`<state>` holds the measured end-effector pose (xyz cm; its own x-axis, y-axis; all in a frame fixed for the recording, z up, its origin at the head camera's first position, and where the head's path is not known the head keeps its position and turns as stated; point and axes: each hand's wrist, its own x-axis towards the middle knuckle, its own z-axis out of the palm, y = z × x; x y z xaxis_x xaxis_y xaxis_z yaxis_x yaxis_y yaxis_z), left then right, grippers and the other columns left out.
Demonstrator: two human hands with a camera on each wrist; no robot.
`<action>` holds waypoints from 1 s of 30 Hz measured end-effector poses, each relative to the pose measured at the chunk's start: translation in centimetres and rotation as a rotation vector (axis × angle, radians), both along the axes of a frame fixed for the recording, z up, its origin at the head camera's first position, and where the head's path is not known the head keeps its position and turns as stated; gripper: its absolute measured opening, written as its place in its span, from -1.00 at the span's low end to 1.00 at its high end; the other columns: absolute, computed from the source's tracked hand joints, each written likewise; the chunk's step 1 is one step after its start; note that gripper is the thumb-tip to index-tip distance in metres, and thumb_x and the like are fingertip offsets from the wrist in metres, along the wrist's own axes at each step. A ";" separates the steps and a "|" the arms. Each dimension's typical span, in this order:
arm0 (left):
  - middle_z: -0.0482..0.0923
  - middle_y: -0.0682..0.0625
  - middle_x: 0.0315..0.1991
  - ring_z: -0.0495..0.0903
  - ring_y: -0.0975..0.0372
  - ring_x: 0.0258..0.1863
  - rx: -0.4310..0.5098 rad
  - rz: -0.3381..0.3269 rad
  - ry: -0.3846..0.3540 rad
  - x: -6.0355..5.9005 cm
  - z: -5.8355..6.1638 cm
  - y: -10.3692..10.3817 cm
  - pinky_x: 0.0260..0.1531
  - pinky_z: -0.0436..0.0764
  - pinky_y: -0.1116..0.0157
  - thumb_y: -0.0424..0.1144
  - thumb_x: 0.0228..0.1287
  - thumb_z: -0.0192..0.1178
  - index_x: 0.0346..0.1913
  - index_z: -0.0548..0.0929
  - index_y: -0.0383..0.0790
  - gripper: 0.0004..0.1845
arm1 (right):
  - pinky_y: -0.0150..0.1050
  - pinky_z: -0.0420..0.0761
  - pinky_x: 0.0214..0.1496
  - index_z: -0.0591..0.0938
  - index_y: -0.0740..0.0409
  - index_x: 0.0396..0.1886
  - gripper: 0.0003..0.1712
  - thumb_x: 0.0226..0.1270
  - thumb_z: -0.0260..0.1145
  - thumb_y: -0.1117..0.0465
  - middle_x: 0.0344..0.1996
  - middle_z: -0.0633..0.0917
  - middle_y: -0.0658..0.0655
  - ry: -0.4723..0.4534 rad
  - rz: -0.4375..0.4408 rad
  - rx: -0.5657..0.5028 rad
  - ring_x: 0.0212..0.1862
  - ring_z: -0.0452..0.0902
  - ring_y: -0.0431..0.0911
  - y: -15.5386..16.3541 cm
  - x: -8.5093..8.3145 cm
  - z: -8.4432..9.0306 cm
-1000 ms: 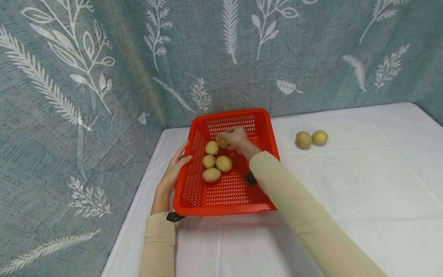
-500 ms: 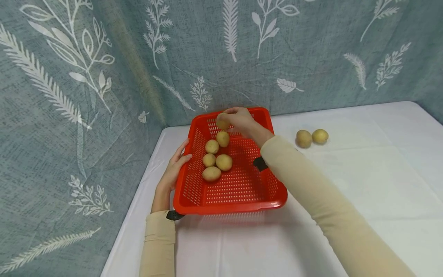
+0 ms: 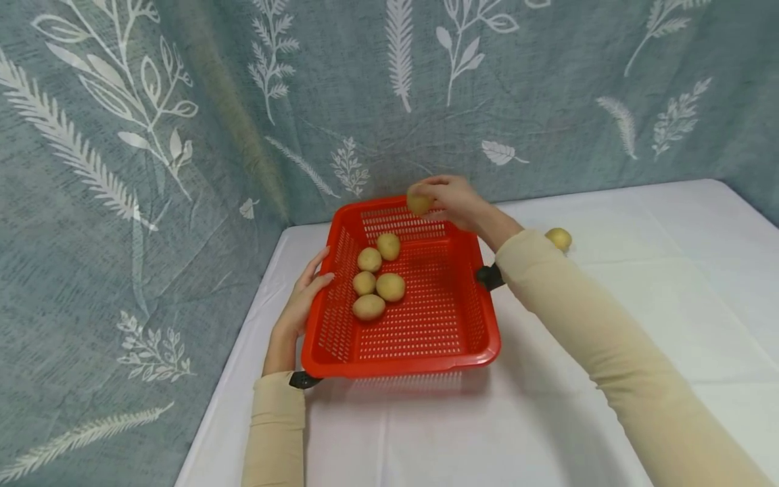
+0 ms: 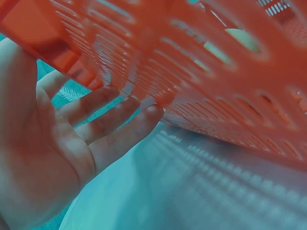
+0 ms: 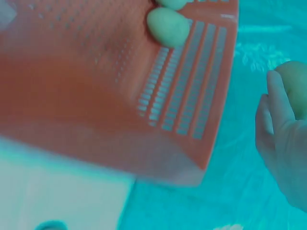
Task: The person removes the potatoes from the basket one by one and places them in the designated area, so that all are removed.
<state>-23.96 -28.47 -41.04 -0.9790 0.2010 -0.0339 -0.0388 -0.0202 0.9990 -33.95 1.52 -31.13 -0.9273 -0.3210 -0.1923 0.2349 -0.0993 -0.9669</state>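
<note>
A red slotted basket (image 3: 402, 368) stands on the white table, with several potatoes (image 3: 369, 308) gathered on its left side. My right hand (image 3: 456, 198) grips a potato (image 3: 420, 200) above the basket's back rim. In the right wrist view this potato (image 5: 295, 88) shows at the right edge, partly cut off by the frame. At the basket's left side is my left hand (image 3: 299, 301), thumb near the rim. In the left wrist view its fingers (image 4: 120, 129) are nearly straight, the tips against the slotted outer wall.
One yellowish potato (image 3: 558, 238) lies on the table right of the basket, close to my right sleeve (image 3: 608, 345). Blue-green leaf-patterned cloth (image 3: 517, 88) hangs along the table's back and left sides. The white tablecloth (image 3: 688, 284) extends to the right.
My right hand has risen out of the basket with a potato, moving back and right. My right sleeve now hides one of two table potatoes. The left hand keeps its place.
</note>
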 end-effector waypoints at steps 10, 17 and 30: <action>0.16 -0.23 0.28 0.55 0.18 -0.12 -0.024 0.016 -0.012 0.1 -0.2 -0.2 -0.24 0.61 0.25 -0.21 0.50 -0.10 0.52 -0.02 0.07 -0.38 | -0.06 0.43 0.16 0.31 0.34 0.33 -0.46 0.43 0.15 0.25 0.18 0.35 0.24 -0.018 -0.046 -0.017 0.13 0.39 0.10 3.4 -0.2 0.3; 0.16 -0.20 0.29 0.54 0.18 -0.10 0.003 0.012 -0.014 0.5 -0.4 -0.3 -0.23 0.60 0.27 -0.21 0.51 -0.11 0.52 -0.02 0.07 -0.39 | -0.05 0.40 0.20 0.40 0.32 0.25 -0.56 0.46 0.10 0.24 0.14 0.40 0.20 -0.007 -0.031 -0.025 0.17 0.38 0.08 5.6 -0.2 0.5; 0.17 -0.22 0.28 0.56 0.19 -0.13 0.011 -0.002 0.015 0.1 -0.2 -0.1 -0.25 0.61 0.27 -0.20 0.52 -0.12 0.52 -0.01 0.07 -0.40 | -0.08 0.38 0.22 0.42 0.27 0.19 -0.62 0.45 0.11 0.23 0.07 0.42 0.14 -0.001 -0.070 -0.054 0.13 0.41 0.04 9.1 0.0 0.6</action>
<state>-23.84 -28.57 -41.28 -0.9790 0.2033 -0.0172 -0.0239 -0.0308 0.9992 -33.91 10.64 -30.53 -0.9477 -0.2652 -0.1773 0.2263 -0.1673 -0.9596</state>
